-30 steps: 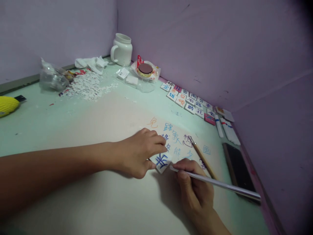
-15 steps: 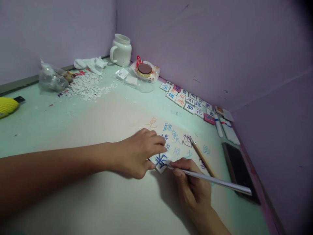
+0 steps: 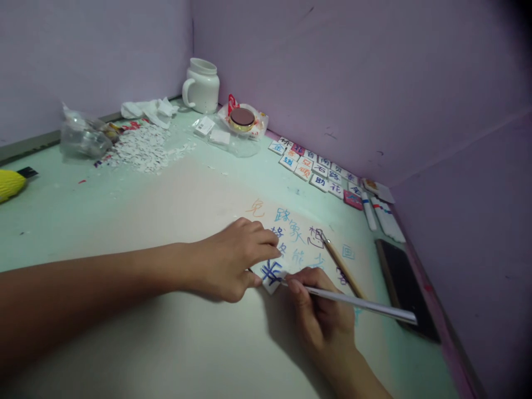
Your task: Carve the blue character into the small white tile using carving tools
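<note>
Low in the middle of the head view, a small white block (image 3: pixel 271 286) bears a thick blue character. My left hand (image 3: pixel 236 260) pinches its left and far edges between thumb and fingers, pressing it to the table. My right hand (image 3: pixel 324 316) grips a slim silver pen-shaped carving tool (image 3: pixel 361 302), its shaft slanting down to the right. The tool's tip meets the block's right side; its exact shape is too small to tell. Behind the right hand lies a thin wooden-handled tool (image 3: pixel 344 267), on the table among coloured handwritten characters (image 3: pixel 297 233).
Rows of lettered blocks (image 3: pixel 320 169) run along the right wall, near white markers (image 3: pixel 387 219) and a dark phone (image 3: pixel 405 285). White shavings (image 3: pixel 145 147), a plastic bag (image 3: pixel 85 133), a white mug (image 3: pixel 201 86) and a round tin (image 3: pixel 242 117) stand farther back. A yellow-handled object (image 3: pixel 11 183) lies left.
The view has shifted slightly, moving everything a little left. The carving tool's rear end has swung slightly lower-left with the right hand, while the left hand keeps its hold on the block.
</note>
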{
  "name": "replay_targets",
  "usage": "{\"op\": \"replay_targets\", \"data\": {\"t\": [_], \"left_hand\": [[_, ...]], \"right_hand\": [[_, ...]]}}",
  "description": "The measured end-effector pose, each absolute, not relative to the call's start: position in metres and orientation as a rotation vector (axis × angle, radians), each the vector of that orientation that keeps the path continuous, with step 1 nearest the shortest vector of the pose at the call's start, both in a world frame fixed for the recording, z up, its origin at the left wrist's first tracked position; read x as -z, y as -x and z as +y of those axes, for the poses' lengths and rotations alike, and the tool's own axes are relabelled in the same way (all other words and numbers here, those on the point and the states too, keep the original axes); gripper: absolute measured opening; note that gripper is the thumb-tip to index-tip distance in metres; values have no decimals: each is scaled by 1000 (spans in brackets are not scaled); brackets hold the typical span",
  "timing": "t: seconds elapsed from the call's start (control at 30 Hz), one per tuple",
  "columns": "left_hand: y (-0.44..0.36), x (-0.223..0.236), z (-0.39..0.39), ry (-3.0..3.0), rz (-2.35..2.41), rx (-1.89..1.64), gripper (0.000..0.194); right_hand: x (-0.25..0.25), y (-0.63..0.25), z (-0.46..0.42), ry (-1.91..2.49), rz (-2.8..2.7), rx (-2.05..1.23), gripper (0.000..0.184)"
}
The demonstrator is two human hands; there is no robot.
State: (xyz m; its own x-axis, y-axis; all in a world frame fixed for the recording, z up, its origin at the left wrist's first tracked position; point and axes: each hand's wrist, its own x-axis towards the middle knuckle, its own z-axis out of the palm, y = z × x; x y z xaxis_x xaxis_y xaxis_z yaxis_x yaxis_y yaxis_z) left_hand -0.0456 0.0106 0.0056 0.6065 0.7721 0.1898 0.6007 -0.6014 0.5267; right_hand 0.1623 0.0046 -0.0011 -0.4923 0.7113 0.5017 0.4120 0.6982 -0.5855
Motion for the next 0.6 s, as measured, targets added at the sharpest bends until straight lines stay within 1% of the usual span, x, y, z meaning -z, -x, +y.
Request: {"op": "replay_targets", "data": {"t": [0.2, 0.37, 0.6], "left_hand": [[46, -11, 10, -2419, 1080, -539, 35], [46, -12, 10, -2405, 1079, -526, 39], [46, -12, 11, -2390, 1081, -521, 36]], "right_hand": [[1, -161, 5, 885, -2112, -569, 15], [1, -161, 5, 899, -2089, -586, 15], [0, -161, 4, 921, -2067, -636, 17]]}}
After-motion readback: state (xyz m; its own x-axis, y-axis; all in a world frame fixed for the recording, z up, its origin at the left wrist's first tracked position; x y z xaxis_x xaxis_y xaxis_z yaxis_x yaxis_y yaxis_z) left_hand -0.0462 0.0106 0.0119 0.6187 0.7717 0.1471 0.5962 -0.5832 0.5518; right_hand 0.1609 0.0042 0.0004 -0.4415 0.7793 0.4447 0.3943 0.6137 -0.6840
